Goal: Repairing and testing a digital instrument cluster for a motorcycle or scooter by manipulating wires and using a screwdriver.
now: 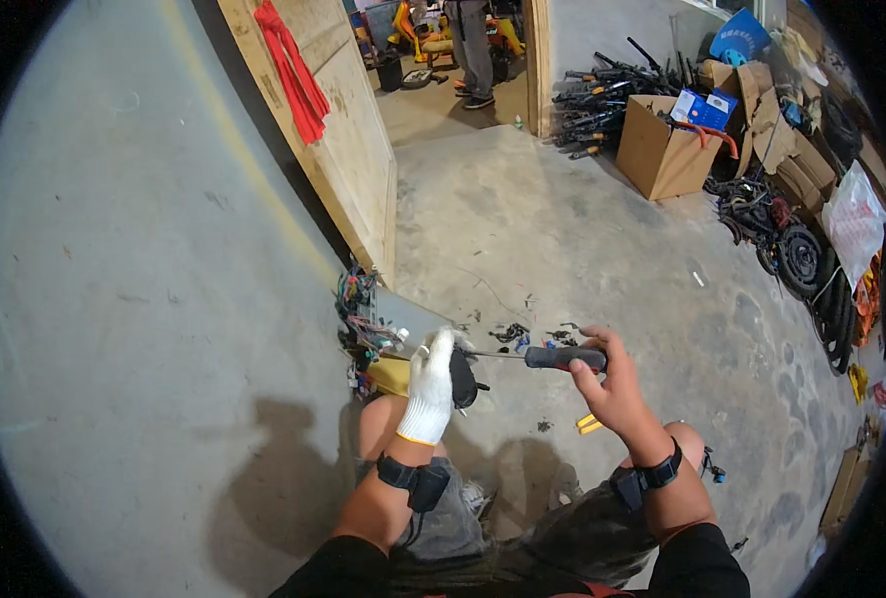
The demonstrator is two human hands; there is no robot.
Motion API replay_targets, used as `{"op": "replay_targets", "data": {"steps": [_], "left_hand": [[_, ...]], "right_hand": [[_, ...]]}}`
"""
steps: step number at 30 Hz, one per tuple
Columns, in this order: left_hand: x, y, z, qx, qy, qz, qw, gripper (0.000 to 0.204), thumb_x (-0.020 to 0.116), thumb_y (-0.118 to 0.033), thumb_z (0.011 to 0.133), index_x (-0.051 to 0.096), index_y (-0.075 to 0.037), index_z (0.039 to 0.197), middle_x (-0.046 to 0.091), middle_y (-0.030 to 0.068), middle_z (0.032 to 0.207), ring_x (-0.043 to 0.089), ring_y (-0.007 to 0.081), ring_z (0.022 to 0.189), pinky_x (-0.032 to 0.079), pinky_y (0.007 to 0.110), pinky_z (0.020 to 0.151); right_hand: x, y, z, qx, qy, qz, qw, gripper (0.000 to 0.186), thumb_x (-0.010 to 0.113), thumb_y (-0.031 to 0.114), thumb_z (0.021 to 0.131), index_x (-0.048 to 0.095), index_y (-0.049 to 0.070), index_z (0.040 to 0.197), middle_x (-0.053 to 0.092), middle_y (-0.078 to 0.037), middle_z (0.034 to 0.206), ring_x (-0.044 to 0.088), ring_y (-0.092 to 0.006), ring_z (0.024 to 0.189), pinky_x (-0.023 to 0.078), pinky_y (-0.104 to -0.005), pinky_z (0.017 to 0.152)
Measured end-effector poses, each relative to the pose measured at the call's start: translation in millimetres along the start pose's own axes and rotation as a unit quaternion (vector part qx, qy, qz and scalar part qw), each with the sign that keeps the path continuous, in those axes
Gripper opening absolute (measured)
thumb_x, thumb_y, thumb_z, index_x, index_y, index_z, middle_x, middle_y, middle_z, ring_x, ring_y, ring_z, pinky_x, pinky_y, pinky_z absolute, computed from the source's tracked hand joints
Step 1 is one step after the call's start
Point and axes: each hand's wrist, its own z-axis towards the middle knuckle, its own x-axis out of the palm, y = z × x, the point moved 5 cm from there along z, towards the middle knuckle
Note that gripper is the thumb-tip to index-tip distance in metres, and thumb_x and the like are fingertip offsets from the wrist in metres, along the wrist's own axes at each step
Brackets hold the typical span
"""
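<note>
My left hand (430, 384), in a white knit glove, is closed around a dark rounded part (464, 379) whose kind I cannot make out. In my bare right hand (612, 384) is a screwdriver (554, 358), gripped by its dark handle. Its shaft lies almost level and points left, with the tip at the dark part beside my gloved fingers; whether it touches is hidden. Just beyond my left hand is a grey panel (413, 317). A bundle of coloured wires with connectors (365, 314) lies against the wall, and something yellow (390, 377) sits below it.
Small black parts (513, 334) are scattered on the concrete floor ahead. Yellow tool handles (588, 425) lie near my right knee. An open wooden door (333, 110) bears a red cloth (293, 75). At right are a cardboard box (662, 149) and piled wheels (800, 254). A person (473, 50) stands beyond the doorway.
</note>
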Motion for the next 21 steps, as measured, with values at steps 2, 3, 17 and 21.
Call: {"op": "replay_targets", "data": {"steps": [2,3,17,21], "left_hand": [[-1,2,2,0.006,0.004,0.002,1.000,0.030,0.055,-0.034,0.100,0.066,-0.006,0.093,0.068,0.0079,0.082,0.065,0.0187,0.069,0.055,0.034,0.066],[-2,2,2,0.010,-0.006,-0.001,1.000,0.030,0.056,-0.034,0.100,0.066,-0.006,0.093,0.068,0.0077,0.081,0.065,0.0185,0.069,0.055,0.033,0.064],[-3,3,3,0.007,-0.025,0.011,1.000,0.031,0.056,-0.035,0.099,0.065,-0.006,0.092,0.068,0.0073,0.078,0.064,0.0174,0.065,0.053,0.032,0.060],[-2,3,1,-0.025,-0.015,-0.005,1.000,0.030,0.057,-0.033,0.099,0.066,-0.005,0.091,0.068,0.0065,0.080,0.064,0.0165,0.070,0.052,0.031,0.065]], "right_hand": [[0,13,-3,-0.124,-0.046,-0.050,0.990,0.044,0.064,0.026,0.096,0.048,0.004,0.131,0.069,-0.016,0.090,0.068,-0.0208,0.076,0.053,-0.0322,0.068],[3,8,-3,-0.082,-0.041,-0.022,0.996,0.045,0.065,0.026,0.095,0.048,0.004,0.131,0.069,-0.016,0.092,0.069,-0.0217,0.078,0.053,-0.0330,0.070],[1,-9,-1,0.151,0.050,0.037,0.986,0.052,0.066,0.025,0.093,0.045,0.004,0.135,0.069,-0.016,0.096,0.069,-0.0256,0.084,0.053,-0.0355,0.074],[2,-2,4,-0.012,0.008,-0.010,1.000,0.053,0.066,0.026,0.095,0.043,0.003,0.136,0.069,-0.017,0.097,0.069,-0.0236,0.083,0.053,-0.0355,0.072]]}}
